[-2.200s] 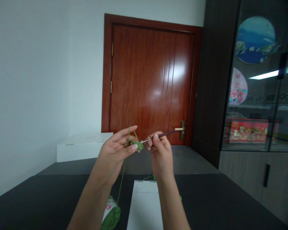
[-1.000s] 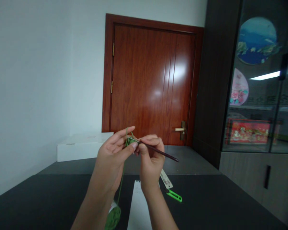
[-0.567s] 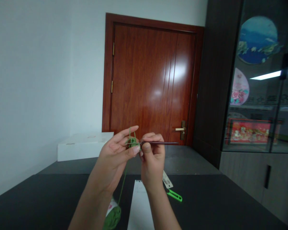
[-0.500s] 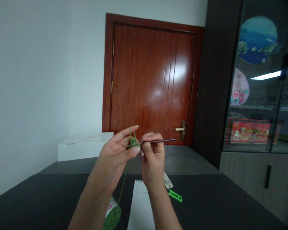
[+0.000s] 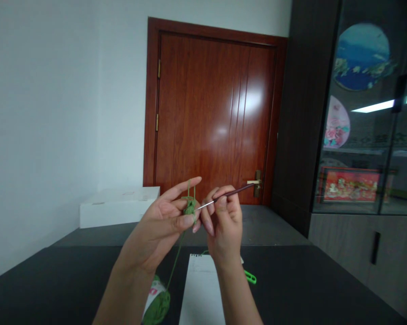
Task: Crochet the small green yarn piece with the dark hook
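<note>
left hand (image 5: pixel 161 212): thumb and fingers in a narrow pinch on small green crochet piece (image 5: pixel 190 207), held above table (image 5: pixel 54 280). right hand (image 5: pixel 224 221): narrow pencil grip on crochet hook (image 5: pixel 230 192), metal tip just beside the piece. green yarn ball (image 5: pixel 157 307) on table, strand rising to the piece; white notepad (image 5: pixel 201 289) beside it; green snips (image 5: pixel 250 276)

The green yarn strand (image 5: pixel 175 261) is crossing the space below the left hand (image 5: pixel 159 212), running down to the yarn ball (image 5: pixel 157 307) (a thin barrier, at that), the notepad (image 5: pixel 201 289) is lying flat below the right hand (image 5: pixel 224 228), and open air is spanning the way to the wooden door (image 5: pixel 210 113).
</note>
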`<state>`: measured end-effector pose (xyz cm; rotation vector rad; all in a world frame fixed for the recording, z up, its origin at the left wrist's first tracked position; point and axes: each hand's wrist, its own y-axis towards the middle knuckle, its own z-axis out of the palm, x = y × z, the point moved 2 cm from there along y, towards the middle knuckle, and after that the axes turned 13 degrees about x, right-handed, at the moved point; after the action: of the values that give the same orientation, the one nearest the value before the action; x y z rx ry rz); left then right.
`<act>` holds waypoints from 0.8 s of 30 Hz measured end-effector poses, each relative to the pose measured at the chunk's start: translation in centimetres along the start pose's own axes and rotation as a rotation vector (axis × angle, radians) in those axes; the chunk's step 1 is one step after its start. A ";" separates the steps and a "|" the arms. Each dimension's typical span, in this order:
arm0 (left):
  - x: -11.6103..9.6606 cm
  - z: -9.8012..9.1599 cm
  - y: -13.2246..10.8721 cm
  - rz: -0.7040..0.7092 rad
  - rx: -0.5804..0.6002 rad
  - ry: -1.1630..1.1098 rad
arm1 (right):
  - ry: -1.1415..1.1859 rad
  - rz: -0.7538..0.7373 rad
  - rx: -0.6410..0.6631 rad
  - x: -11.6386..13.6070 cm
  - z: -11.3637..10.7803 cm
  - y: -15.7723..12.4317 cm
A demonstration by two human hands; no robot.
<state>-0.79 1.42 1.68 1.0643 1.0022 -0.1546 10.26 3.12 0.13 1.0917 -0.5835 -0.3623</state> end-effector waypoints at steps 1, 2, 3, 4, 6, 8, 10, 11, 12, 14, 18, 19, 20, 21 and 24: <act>0.0 0.0 0.0 -0.002 0.018 -0.018 | 0.016 0.010 -0.002 0.1 0.0 0.0; 0.0 0.1 0.0 -0.002 0.031 -0.036 | 0.030 0.023 -0.008 0.2 0.0 0.0; 0.0 0.1 0.0 -0.002 0.043 -0.053 | 0.044 0.043 -0.014 0.3 0.0 -0.1; 0.0 0.1 0.0 -0.002 0.052 -0.068 | 0.060 0.066 -0.021 0.3 0.0 -0.1; 0.0 0.1 0.0 -0.005 0.065 -0.088 | 0.095 0.119 -0.023 0.5 -0.1 -0.1; 0.1 0.0 0.0 -0.012 0.065 -0.079 | 0.126 0.173 -0.012 0.7 -0.1 -0.1; 0.2 -0.1 0.1 -0.006 0.017 -0.028 | 0.121 0.211 0.004 0.8 0.0 0.0; 0.2 -0.2 0.1 0.004 -0.029 0.012 | 0.101 0.224 0.010 0.8 0.0 0.1; 0.2 -0.2 0.2 0.014 -0.085 0.055 | 0.073 0.232 0.011 0.8 0.0 0.2; 0.2 -0.2 0.2 0.026 -0.192 0.142 | 0.002 0.243 0.000 0.7 0.0 0.3; -0.1 0.1 0.2 0.015 -0.271 0.261 | -0.070 0.267 -0.118 0.5 -0.6 0.4; -0.2 0.1 0.1 0.016 -0.277 0.279 | -0.065 0.279 -0.145 0.6 -0.8 0.4; -0.2 0.2 0.1 0.016 -0.282 0.291 | -0.056 0.297 -0.161 0.6 -1.0 0.4; -0.3 0.1 0.0 0.014 -0.285 0.296 | -0.048 0.318 -0.161 0.6 -1.1 0.5; -0.4 0.0 -0.1 -0.010 -0.277 0.290 | -0.057 0.376 -0.124 0.9 -1.4 0.5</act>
<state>-1.09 1.18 1.92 0.8410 1.2491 0.1328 11.78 3.89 0.38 0.8328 -0.7905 -0.1010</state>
